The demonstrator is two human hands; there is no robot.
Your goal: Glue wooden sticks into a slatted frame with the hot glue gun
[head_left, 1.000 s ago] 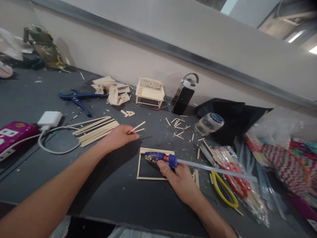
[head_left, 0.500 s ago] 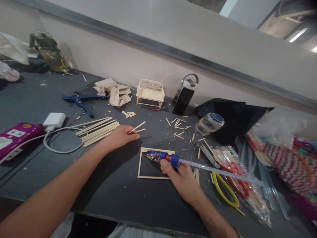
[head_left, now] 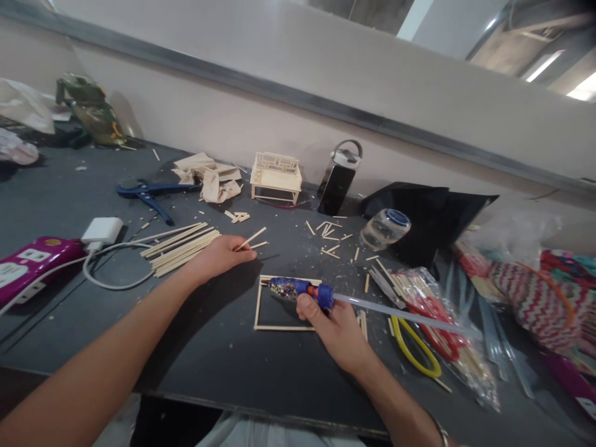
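My right hand [head_left: 342,332] is wrapped round a blue hot glue gun [head_left: 298,290] with a long clear glue stick [head_left: 400,316] running out of its back. The gun's nozzle lies over the upper left corner of a rectangular frame of thin wooden sticks [head_left: 257,307], flat on the table. Above and left of that frame, my left hand [head_left: 228,254] pinches a short wooden stick [head_left: 252,238]; a second stick end shows just below it. A bundle of long wooden sticks [head_left: 184,247] lies beside my left wrist.
A miniature wooden bench [head_left: 277,177] stands at the wall, near a phone [head_left: 336,189] leaning on a bottle. Blue cutting pliers [head_left: 149,192] and a purple power strip [head_left: 40,267] lie left. To the right are a jar [head_left: 385,230], yellow-handled scissors [head_left: 416,351] and bagged sticks [head_left: 447,316].
The glue gun's nozzle has shifted slightly along the frame's upper left corner. My left hand keeps its pinch on the stick with little movement. The camera view has drifted a little.
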